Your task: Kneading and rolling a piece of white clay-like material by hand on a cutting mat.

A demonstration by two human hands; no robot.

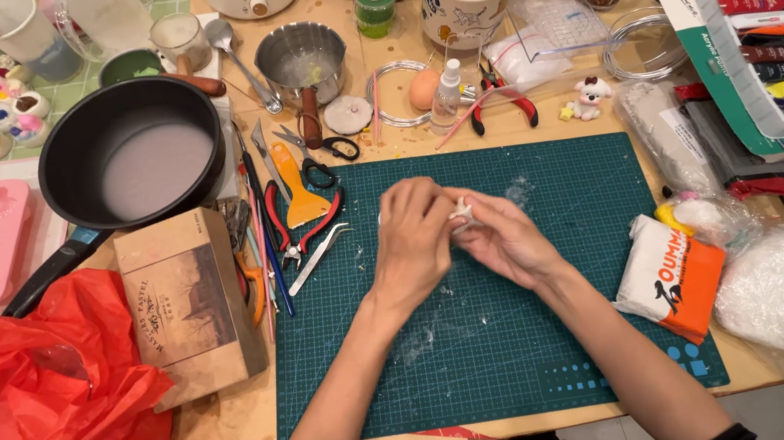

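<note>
White clay lump, small and soft-looking, sits pinched between the fingertips of both hands above the middle of the green cutting mat. Judging by its rough, unformed look and the pale smears and crumbs on the mat, the shaping seems at an early stage, with no finished form yet. Left hand curls closed over the lump from the side, fingers bent inward; right hand cups under it, thumb and forefinger pressed on the clay. Both forearms reach in from the near edge, wrists close together. Pliers and scissors lie untouched beside the mat.
</note>
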